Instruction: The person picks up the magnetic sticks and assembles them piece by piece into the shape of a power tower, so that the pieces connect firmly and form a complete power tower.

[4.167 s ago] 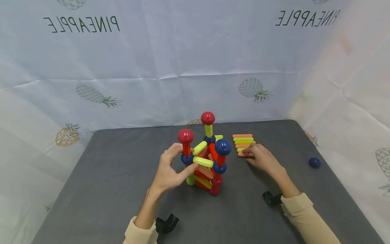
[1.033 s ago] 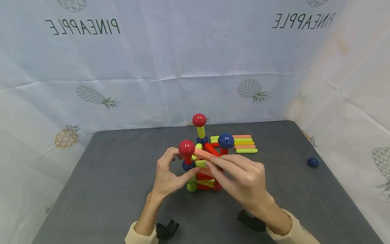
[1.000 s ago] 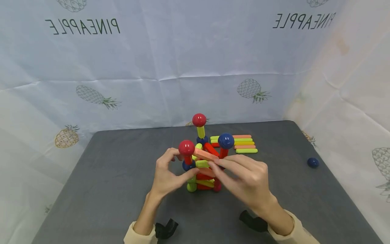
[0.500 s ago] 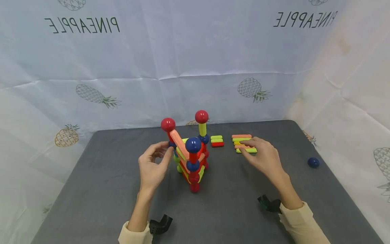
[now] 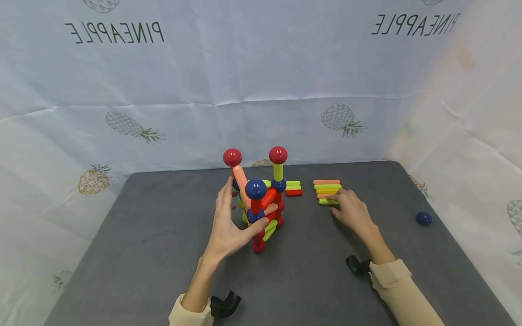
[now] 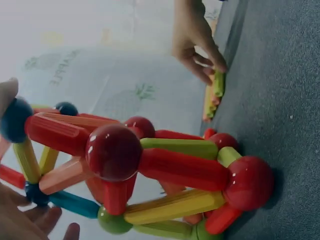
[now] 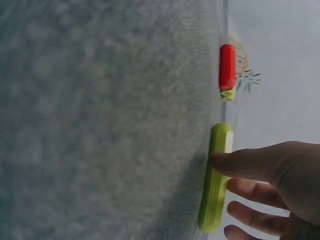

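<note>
A tower of magnetic building rods and balls (image 5: pixel 268 198) stands on the table, with red and blue balls on top. An orange rod (image 5: pixel 241 181) runs from its left red top ball towards the front blue ball (image 5: pixel 255 189). My left hand (image 5: pixel 226 233) grips the tower's upper part, thumb at the front and fingers round the left side. At the rod row on the right, my right hand (image 5: pixel 351 210) pinches the nearest yellow-green rod (image 7: pixel 214 200); in the right wrist view the thumb lies on its side. The fingertips behind the rod are partly hidden.
Several orange and yellow rods (image 5: pixel 326 182) lie in a row beyond the right hand. A shorter stack with a red rod (image 5: pixel 293 193) lies just behind the tower. A loose blue ball (image 5: pixel 424 218) rests near the table's right edge. A printed cloth hangs behind.
An orange rod has gone from the row onto the tower, which has turned. My left hand has returned to grip the tower, while my right hand has left it for the row's nearest rod.
</note>
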A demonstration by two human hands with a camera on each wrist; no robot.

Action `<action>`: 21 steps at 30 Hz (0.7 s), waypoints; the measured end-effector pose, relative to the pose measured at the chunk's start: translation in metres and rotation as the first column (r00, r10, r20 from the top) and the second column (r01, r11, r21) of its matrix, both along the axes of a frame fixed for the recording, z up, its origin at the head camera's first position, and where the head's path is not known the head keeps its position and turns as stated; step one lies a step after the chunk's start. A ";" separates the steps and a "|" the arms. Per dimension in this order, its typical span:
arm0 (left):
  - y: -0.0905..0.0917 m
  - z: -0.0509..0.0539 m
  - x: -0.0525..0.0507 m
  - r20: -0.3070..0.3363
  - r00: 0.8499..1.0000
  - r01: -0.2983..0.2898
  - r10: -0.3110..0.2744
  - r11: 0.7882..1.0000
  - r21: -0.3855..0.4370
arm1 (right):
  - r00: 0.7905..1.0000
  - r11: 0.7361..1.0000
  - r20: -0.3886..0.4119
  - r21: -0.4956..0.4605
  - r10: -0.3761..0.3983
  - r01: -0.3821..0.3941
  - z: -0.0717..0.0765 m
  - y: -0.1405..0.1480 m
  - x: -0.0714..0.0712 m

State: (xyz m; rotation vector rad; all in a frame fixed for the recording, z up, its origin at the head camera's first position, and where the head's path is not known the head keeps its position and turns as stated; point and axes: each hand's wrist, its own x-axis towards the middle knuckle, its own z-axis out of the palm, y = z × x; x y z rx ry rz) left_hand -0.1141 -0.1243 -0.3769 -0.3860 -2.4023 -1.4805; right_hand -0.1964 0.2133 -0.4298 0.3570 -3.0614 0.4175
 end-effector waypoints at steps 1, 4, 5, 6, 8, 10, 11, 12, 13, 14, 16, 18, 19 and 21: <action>0.001 0.000 -0.001 -0.010 1.000 0.004 -0.004 1.000 -0.002 | 1.000 1.000 -0.013 0.002 0.003 -0.003 -0.001 0.000 -0.001; -0.001 -0.002 -0.005 -0.051 0.996 0.066 -0.066 0.998 -0.002 | 1.000 1.000 -0.030 -0.004 0.004 -0.005 -0.003 0.000 -0.004; -0.002 -0.003 -0.006 -0.063 0.993 0.103 -0.103 0.995 0.000 | 1.000 1.000 -0.031 0.000 0.004 -0.004 -0.004 0.000 -0.004; -0.003 -0.004 -0.008 -0.073 0.987 0.144 -0.143 0.990 0.005 | 1.000 1.000 -0.029 0.003 0.003 -0.003 -0.004 0.000 -0.005; -0.006 -0.007 -0.012 -0.092 0.970 0.229 -0.226 0.973 0.023 | 1.000 1.000 -0.019 0.011 0.010 -0.010 -0.005 0.001 -0.005; -0.007 -0.010 -0.015 -0.105 0.950 0.299 -0.294 0.953 0.041 | 1.000 1.000 -0.010 0.021 0.022 -0.022 -0.006 0.002 -0.006; -0.008 -0.011 -0.016 -0.109 0.941 0.328 -0.321 0.943 0.050 | 1.000 0.999 -0.009 0.023 0.030 -0.030 -0.006 0.002 -0.005; -0.008 -0.012 -0.017 -0.114 0.933 0.350 -0.342 0.935 0.058 | 0.999 0.999 -0.012 0.010 0.036 -0.036 -0.005 0.002 -0.004; -0.008 -0.014 -0.017 -0.120 0.926 0.366 -0.357 0.929 0.061 | 0.999 0.999 -0.020 -0.005 0.040 -0.040 -0.004 0.003 -0.003; -0.008 -0.015 -0.018 -0.121 0.921 0.380 -0.370 0.923 0.067 | 0.999 0.999 -0.033 -0.025 0.042 -0.043 -0.002 0.003 -0.002; -0.008 -0.016 -0.018 -0.114 0.913 0.400 -0.390 0.913 0.078 | 0.996 0.994 -0.070 -0.097 0.047 -0.054 0.008 0.003 0.003; -0.007 -0.016 -0.018 -0.105 0.909 0.412 -0.403 0.907 0.085 | 0.990 0.980 -0.125 -0.182 0.058 -0.081 0.024 0.001 0.009; -0.007 -0.016 -0.018 -0.104 0.907 0.417 -0.408 0.905 0.085 | 0.986 0.970 -0.156 -0.221 0.066 -0.100 0.034 0.000 0.012; -0.006 -0.015 -0.018 -0.092 0.906 0.421 -0.413 0.903 0.089 | 0.968 0.942 -0.237 -0.299 0.080 -0.151 0.057 -0.005 0.020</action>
